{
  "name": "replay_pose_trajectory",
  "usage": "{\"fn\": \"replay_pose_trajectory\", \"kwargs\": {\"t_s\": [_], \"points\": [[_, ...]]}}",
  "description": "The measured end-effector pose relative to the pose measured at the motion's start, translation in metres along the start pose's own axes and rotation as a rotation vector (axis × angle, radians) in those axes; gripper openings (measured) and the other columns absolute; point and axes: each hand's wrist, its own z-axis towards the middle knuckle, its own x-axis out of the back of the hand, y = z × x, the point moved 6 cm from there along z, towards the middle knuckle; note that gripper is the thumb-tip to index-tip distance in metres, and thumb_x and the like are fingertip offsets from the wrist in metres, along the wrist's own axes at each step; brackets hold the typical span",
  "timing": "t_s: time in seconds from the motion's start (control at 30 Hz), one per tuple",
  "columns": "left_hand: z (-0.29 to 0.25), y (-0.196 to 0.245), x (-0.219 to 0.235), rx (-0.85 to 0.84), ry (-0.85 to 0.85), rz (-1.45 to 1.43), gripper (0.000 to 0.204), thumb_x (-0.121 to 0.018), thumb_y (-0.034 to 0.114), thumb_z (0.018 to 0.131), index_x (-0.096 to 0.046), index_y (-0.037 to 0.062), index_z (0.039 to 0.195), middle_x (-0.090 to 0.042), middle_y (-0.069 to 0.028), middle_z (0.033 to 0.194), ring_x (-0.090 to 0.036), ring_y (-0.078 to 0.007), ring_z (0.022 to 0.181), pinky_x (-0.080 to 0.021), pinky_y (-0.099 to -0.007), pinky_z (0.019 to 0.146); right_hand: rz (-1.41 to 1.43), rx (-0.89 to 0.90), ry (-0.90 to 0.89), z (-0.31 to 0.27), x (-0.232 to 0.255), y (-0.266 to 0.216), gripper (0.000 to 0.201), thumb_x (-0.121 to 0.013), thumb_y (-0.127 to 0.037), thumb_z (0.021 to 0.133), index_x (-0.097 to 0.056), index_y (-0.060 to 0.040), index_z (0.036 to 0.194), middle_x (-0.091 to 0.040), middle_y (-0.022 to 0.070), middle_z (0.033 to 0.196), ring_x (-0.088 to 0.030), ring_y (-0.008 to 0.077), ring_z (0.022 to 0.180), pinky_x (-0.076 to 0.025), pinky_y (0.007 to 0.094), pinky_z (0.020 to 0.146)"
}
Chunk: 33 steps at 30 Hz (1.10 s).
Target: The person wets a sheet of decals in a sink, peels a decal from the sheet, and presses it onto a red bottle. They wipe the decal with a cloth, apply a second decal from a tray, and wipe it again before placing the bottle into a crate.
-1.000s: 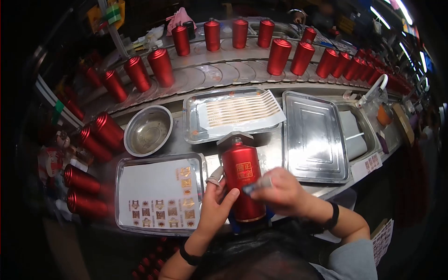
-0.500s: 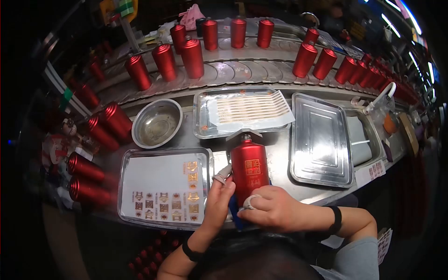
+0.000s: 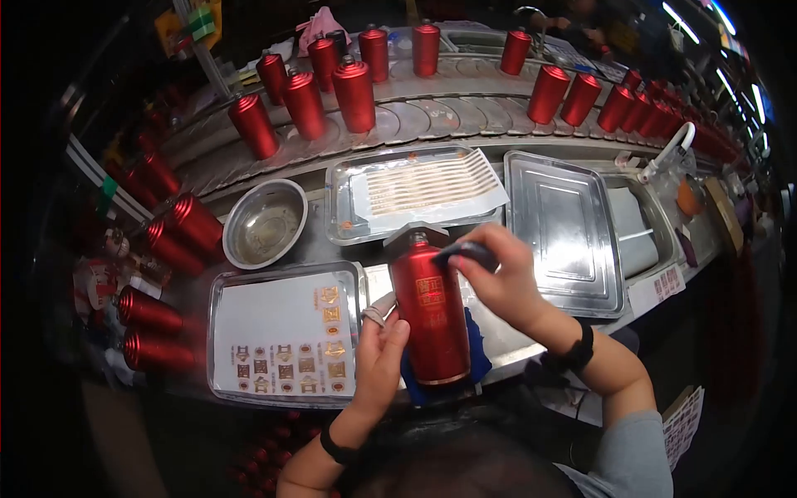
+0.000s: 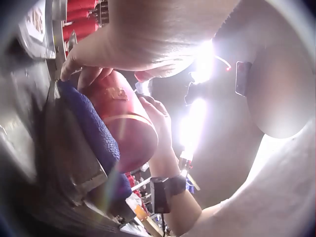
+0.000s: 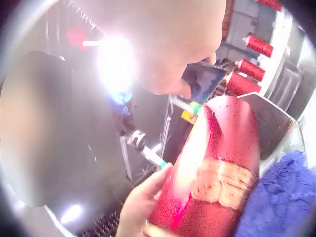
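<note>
Steel worktable [image 3: 498, 328] carried trays: the sticker tray [image 3: 217, 349] lay left of the red bottle [image 3: 430, 319], the strip-sheet tray [image 3: 340, 232] behind it. The bottle lay on a blue cloth [image 3: 477, 336] at the table's near edge. Your left hand [image 3: 380, 357] had its fingers straight, pressed against the bottle's left side. Your right hand [image 3: 498, 270] pinched a small dark scraper [image 3: 465, 251] at the bottle's shoulder.
</note>
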Motion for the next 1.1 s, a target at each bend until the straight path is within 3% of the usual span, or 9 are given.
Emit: {"fn": "replay_pose_trajectory", "kwargs": {"t_s": [0.13, 0.2, 0.27, 0.33, 0.43, 0.53, 0.7, 1.0, 1.1], "points": [[-0.004, 0.007, 0.011, 0.006, 0.02, 0.084, 0.049, -0.05, 0.011, 0.097, -0.035, -0.0023, 0.142, -0.044, -0.0168, 0.14, -0.039, -0.0228, 0.134, -0.032, -0.0343, 0.111, 0.087, 0.45, -0.335, -0.051, -0.01, -0.029, 0.022, -0.069, 0.001, 0.074, -0.067, -0.0054, 0.095, -0.059, 0.0088, 0.077, -0.062, 0.0275, 0.072, -0.049, 0.0349, 0.064], [0.0, 0.021, 0.008, -0.115, 0.025, 0.22, 0.051, -0.051, 0.012, 0.097, -0.034, -0.0034, 0.143, -0.042, -0.0176, 0.142, -0.037, -0.0235, 0.136, -0.033, -0.0345, 0.11, 0.263, 0.244, -0.523, -0.059, -0.007, -0.039, 0.024, -0.071, -0.001, 0.074, -0.066, -0.0051, 0.097, -0.061, 0.0092, 0.08, -0.062, 0.0263, 0.072, -0.049, 0.035, 0.066], [0.014, 0.045, -0.008, -0.247, -0.031, 0.483, 0.051, -0.055, 0.022, 0.095, -0.043, 0.0032, 0.14, -0.038, -0.0214, 0.147, -0.036, -0.031, 0.138, -0.023, -0.0481, 0.113, 0.2, -0.134, -0.282, -0.047, -0.003, -0.009, 0.023, -0.073, -0.003, 0.074, -0.066, -0.0052, 0.096, -0.062, 0.0108, 0.082, -0.061, 0.0263, 0.075, -0.049, 0.0352, 0.068], [0.023, 0.061, -0.023, -0.41, -0.069, 0.879, 0.047, -0.056, 0.03, 0.095, -0.051, 0.0109, 0.137, -0.034, -0.0226, 0.15, -0.033, -0.0369, 0.139, -0.016, -0.0559, 0.113, -0.018, 0.094, -0.071, -0.027, 0.012, -0.007, 0.021, -0.074, -0.005, 0.073, -0.066, -0.0057, 0.093, -0.062, 0.0109, 0.082, -0.059, 0.0275, 0.073, -0.046, 0.0355, 0.064], [0.029, 0.058, -0.033, -0.486, -0.127, 1.202, 0.04, -0.054, 0.04, 0.094, -0.061, 0.0242, 0.13, -0.026, -0.0218, 0.154, -0.025, -0.0446, 0.14, -0.007, -0.0638, 0.11, 0.013, 0.435, -0.242, -0.061, 0.003, -0.029, 0.025, -0.072, -0.002, 0.068, -0.065, -0.0058, 0.092, -0.06, 0.0083, 0.083, -0.058, 0.0288, 0.072, -0.046, 0.0379, 0.064], [0.016, 0.058, -0.035, -0.516, -0.216, 1.342, 0.037, -0.054, 0.043, 0.093, -0.064, 0.0301, 0.126, -0.021, -0.0184, 0.157, -0.019, -0.047, 0.141, -0.008, -0.0663, 0.108, 0.167, 0.238, -0.519, -0.078, 0.006, -0.038, 0.029, -0.073, -0.003, 0.066, -0.065, -0.0052, 0.093, -0.061, 0.0093, 0.086, -0.06, 0.0284, 0.075, -0.047, 0.0365, 0.064], [-0.022, 0.034, -0.015, -0.399, -0.201, 1.212, 0.039, -0.05, 0.047, 0.094, -0.064, 0.03, 0.126, -0.015, -0.0189, 0.158, -0.008, -0.0476, 0.143, 0.003, -0.0677, 0.107, 0.209, -0.122, -0.43, -0.067, 0.014, -0.016, 0.021, -0.075, -0.008, 0.074, -0.064, -0.0027, 0.091, -0.062, 0.0108, 0.077, -0.061, 0.0245, 0.071, -0.047, 0.0313, 0.063], [0.005, 0.033, 0.007, -0.246, 0.054, 1.004, 0.049, -0.036, 0.045, 0.101, -0.051, 0.0202, 0.14, -0.014, -0.0211, 0.158, -0.008, -0.0446, 0.145, 0.001, -0.0624, 0.11, -0.101, -0.037, -0.045, 0.014, -0.008, 0.0, 0.018, -0.074, -0.007, 0.073, -0.063, 0.0001, 0.086, -0.062, 0.0132, 0.075, -0.061, 0.0265, 0.067, -0.048, 0.0334, 0.062], [-0.007, 0.032, 0.01, -0.156, 0.038, 0.939, 0.048, -0.037, 0.04, 0.102, -0.044, 0.0197, 0.145, -0.017, -0.0212, 0.158, -0.009, -0.0437, 0.145, -0.001, -0.0611, 0.111, 0.02, 0.057, -0.21, 0.005, -0.015, -0.021, 0.017, -0.076, -0.007, 0.073, -0.064, -0.0017, 0.085, -0.063, 0.0118, 0.075, -0.061, 0.0242, 0.067, -0.049, 0.0325, 0.063]]}}
